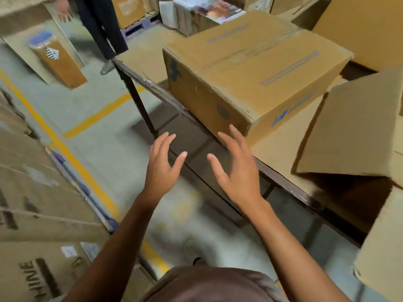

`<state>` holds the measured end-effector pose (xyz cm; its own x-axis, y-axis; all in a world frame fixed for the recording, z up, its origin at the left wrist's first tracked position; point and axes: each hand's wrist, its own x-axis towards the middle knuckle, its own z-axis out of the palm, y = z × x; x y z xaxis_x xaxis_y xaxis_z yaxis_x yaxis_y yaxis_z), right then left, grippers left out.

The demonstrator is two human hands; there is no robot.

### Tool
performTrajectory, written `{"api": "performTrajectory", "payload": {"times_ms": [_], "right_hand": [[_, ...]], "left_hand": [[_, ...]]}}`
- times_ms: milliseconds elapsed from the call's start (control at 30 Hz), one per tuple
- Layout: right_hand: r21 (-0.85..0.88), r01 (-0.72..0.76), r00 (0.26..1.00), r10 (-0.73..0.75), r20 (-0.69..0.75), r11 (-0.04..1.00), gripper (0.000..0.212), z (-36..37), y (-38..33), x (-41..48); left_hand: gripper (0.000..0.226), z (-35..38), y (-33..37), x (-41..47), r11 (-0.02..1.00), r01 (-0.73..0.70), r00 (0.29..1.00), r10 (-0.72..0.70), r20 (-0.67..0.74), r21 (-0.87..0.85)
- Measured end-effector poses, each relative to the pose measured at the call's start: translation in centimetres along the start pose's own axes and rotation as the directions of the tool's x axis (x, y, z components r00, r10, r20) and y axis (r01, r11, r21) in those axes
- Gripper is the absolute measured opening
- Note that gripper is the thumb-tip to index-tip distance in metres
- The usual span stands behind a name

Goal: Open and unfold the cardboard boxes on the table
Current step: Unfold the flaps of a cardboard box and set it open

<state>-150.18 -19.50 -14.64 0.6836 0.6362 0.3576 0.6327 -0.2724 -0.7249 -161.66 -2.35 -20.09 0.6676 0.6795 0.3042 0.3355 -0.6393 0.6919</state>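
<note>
A closed cardboard box (pixel 250 70) with blue print and tape strips on its top stands on the table (pixel 152 86), its near corner over the table's front edge. My left hand (pixel 162 164) is in the air below and left of that corner, fingers spread, holding nothing. Just under the box's near corner my right hand (pixel 236 168) is raised with its fingers straight, and its fingertips look close to the box's side. To the right lies another cardboard box (pixel 353 131) with a raised flap.
Stacked cartons (pixel 39 192) fill the left side, close to my left arm. A person in dark trousers (pixel 102 29) stands at the table's far end. Yellow floor lines (pixel 65 149) cross the concrete floor. More boxes (pixel 359 25) stand behind the table, and one (pixel 383 253) at the lower right.
</note>
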Motion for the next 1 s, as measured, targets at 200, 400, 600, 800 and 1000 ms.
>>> {"api": "performTrajectory", "payload": {"times_ms": [200,400,600,800,1000], "right_hand": [[-0.016,0.042,0.960,-0.044,-0.276,0.999,0.034,-0.5,-2.2,8.3],[-0.132,-0.188,0.923,0.129,-0.362,0.973,0.040,-2.8,0.9,14.1],[-0.435,-0.490,0.866,0.477,-0.147,0.755,0.060,-4.2,4.7,18.1],[-0.498,-0.462,0.872,0.478,-0.104,0.734,0.068,-3.7,5.6,17.7],[-0.261,-0.511,0.857,0.461,-0.231,0.819,0.055,-3.4,6.3,17.1]], "left_hand": [[0.055,-2.6,2.5,12.4,0.979,-0.204,0.979,0.204,0.029,0.018],[0.051,-1.3,6.3,25.0,0.919,-0.373,0.928,0.369,0.056,0.131],[0.058,1.9,5.9,35.0,0.918,-0.260,0.950,0.187,0.250,0.301],[0.055,4.6,3.5,37.0,0.881,-0.128,0.960,-0.006,0.280,0.456],[0.058,4.4,3.0,36.9,0.891,-0.155,0.958,0.030,0.285,0.427]]}}
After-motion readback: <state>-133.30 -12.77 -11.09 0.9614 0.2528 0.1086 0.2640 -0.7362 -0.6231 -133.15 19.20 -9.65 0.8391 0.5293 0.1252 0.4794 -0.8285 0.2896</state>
